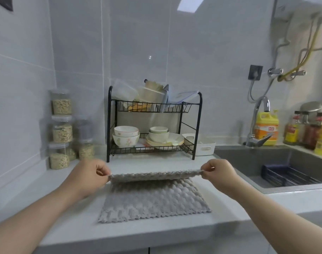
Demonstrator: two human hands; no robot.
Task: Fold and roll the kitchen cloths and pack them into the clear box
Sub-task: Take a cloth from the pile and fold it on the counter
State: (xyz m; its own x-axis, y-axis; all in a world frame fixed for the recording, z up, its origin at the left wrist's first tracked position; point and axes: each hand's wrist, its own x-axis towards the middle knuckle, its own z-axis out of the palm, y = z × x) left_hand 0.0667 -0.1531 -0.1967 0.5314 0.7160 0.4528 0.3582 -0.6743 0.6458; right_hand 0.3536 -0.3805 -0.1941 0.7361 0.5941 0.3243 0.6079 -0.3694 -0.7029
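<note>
Kitchen cloth (154,200), grey and quilted, lies on the counter (156,164) directly before the person, its near edge flat and its far edge raised clear of the surface. The left hand (90,173) and right hand (220,173) each pinch one far corner between thumb and curled fingers, so the lifted edge runs left to right, taut between them, and neither hand is nearer. We judge that the fold turns on one relation: the free near edge lies toward the body and below the grip. Behind stands a dish rack (199,125), with bowls (126,136) and plates (165,140) on its lower tier and clear plastic tubs (123,92) on its upper — whether one is the task's box we cannot tell. Stacked jars (62,131) at left hold grain; the sink (248,158) at right holds a dark tray (288,173).
</note>
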